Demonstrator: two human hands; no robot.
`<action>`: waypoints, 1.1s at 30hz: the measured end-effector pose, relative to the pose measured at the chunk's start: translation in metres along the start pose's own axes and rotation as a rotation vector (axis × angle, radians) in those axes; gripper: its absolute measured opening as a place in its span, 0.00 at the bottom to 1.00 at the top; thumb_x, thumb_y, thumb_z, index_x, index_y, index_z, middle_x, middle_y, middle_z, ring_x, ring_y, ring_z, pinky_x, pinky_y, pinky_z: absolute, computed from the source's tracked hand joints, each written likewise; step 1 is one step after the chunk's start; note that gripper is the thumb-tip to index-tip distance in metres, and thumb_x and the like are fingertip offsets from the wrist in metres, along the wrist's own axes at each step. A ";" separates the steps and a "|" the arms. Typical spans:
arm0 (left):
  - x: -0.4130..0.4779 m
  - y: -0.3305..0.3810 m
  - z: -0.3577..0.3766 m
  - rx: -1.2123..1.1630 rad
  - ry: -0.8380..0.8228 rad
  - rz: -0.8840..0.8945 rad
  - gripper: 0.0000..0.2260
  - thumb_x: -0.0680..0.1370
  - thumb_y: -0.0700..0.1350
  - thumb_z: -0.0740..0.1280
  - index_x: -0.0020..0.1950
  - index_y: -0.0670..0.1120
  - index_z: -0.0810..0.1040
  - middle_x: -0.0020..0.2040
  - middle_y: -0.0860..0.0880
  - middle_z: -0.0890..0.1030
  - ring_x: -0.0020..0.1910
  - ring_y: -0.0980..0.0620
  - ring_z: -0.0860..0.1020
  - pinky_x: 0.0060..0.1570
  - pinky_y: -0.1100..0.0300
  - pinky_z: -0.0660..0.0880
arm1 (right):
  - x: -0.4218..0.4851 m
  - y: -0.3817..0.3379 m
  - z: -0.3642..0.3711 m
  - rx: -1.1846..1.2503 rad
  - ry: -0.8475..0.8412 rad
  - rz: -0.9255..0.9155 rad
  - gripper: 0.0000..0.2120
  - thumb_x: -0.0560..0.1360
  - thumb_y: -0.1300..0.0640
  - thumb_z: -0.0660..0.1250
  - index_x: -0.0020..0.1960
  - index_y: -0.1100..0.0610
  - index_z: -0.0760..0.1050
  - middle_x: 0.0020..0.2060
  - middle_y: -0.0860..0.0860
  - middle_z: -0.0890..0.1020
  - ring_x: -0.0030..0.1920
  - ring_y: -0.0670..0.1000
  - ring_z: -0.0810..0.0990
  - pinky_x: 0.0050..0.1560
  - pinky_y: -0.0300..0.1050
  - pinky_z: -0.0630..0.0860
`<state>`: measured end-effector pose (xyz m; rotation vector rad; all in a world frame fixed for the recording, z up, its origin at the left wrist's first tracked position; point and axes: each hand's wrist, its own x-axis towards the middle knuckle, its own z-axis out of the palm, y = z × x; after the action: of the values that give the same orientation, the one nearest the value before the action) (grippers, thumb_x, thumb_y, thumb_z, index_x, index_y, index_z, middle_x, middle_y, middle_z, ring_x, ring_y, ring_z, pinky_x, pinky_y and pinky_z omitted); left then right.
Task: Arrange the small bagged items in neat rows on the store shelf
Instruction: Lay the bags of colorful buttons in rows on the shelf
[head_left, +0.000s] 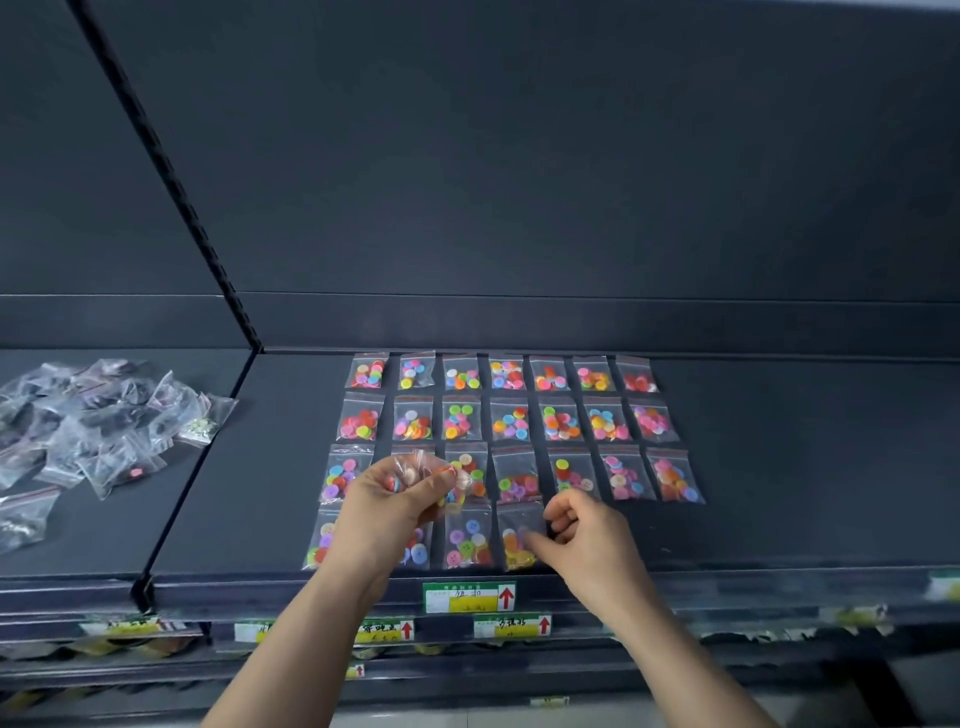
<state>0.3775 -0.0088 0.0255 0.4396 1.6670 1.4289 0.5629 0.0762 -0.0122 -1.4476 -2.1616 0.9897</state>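
Clear button bags (511, 423) on shelf (249, 467): rows of 7, 7, 7, 4. Left hand (387, 499) fingers grip more above row 3. Right hand (582, 530) fingers curled, thumb on front-row bag 4; grip unclear.

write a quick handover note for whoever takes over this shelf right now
Left hand grips a small bunch of button bags over the grid.
Right hand, fingers curled, touches the fourth front-row bag; grip unclear.
Done: three back rows of seven on the shelf.
Left: three front-row spots to the right; loose pile on the left shelf section.
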 end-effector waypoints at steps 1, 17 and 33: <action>0.000 0.000 0.000 0.002 -0.009 -0.006 0.05 0.71 0.43 0.75 0.44 0.44 0.83 0.44 0.43 0.85 0.47 0.41 0.83 0.51 0.49 0.80 | -0.001 0.000 0.001 -0.012 -0.011 -0.010 0.10 0.70 0.51 0.75 0.43 0.53 0.75 0.37 0.45 0.78 0.35 0.44 0.77 0.38 0.38 0.77; -0.017 0.020 0.027 0.072 -0.280 0.092 0.08 0.70 0.44 0.75 0.43 0.41 0.83 0.32 0.45 0.77 0.27 0.54 0.71 0.25 0.67 0.69 | 0.002 -0.038 -0.036 0.656 -0.198 0.061 0.07 0.73 0.53 0.71 0.49 0.54 0.82 0.41 0.47 0.85 0.41 0.44 0.82 0.46 0.37 0.79; -0.009 0.014 0.058 0.267 -0.329 0.156 0.01 0.73 0.40 0.73 0.43 0.44 0.82 0.33 0.52 0.81 0.30 0.53 0.71 0.29 0.63 0.70 | 0.000 -0.006 -0.067 0.631 -0.238 0.102 0.02 0.73 0.62 0.71 0.45 0.59 0.80 0.36 0.50 0.84 0.38 0.46 0.82 0.45 0.38 0.78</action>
<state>0.4248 0.0241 0.0442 0.9208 1.5813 1.1681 0.6012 0.0987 0.0383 -1.1742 -1.6797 1.7556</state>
